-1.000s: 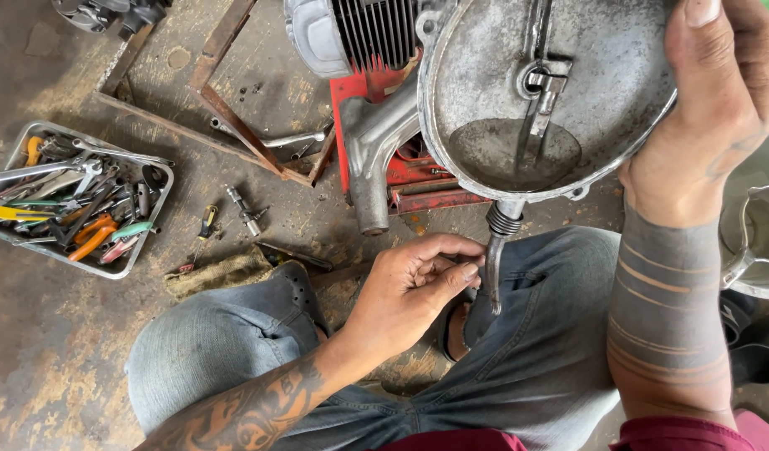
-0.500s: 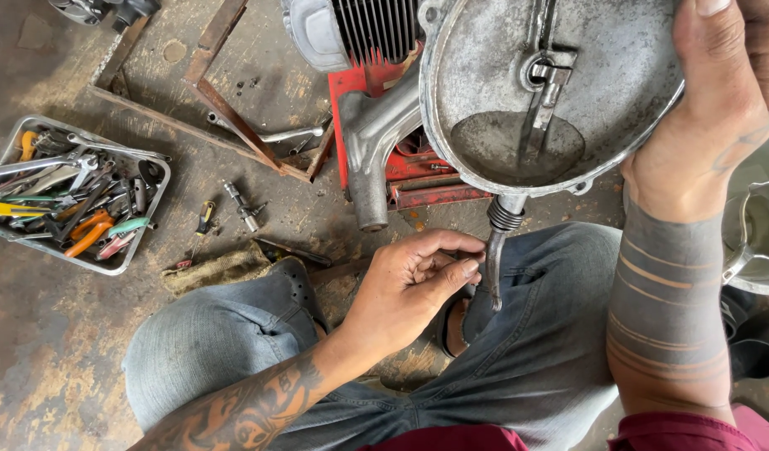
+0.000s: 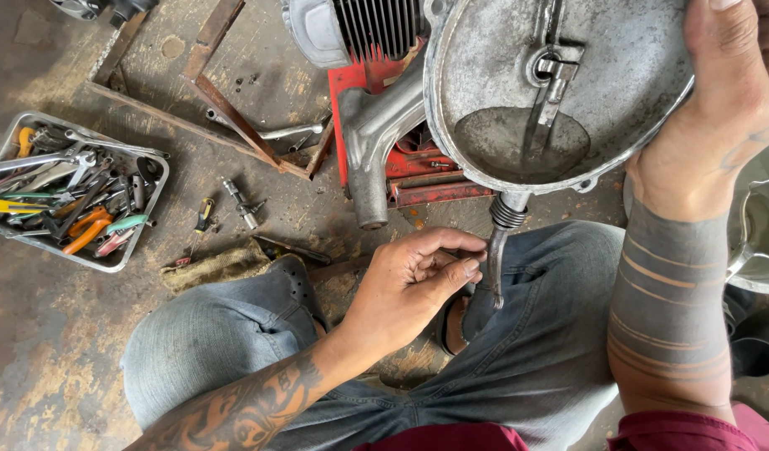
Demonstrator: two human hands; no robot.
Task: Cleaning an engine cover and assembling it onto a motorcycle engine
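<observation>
Tray [image 3: 109,260] of hand tools [image 3: 67,200], left hand [image 3: 409,288] pinching cover's lever [image 3: 495,263]

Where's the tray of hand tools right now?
In the head view the tool tray sits on the floor at the far left, left of the person's knee and a loose spark plug.

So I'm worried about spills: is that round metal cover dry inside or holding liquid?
Holding liquid: a dark pool sits in the low part of the cover, which the right hand grips.
</observation>
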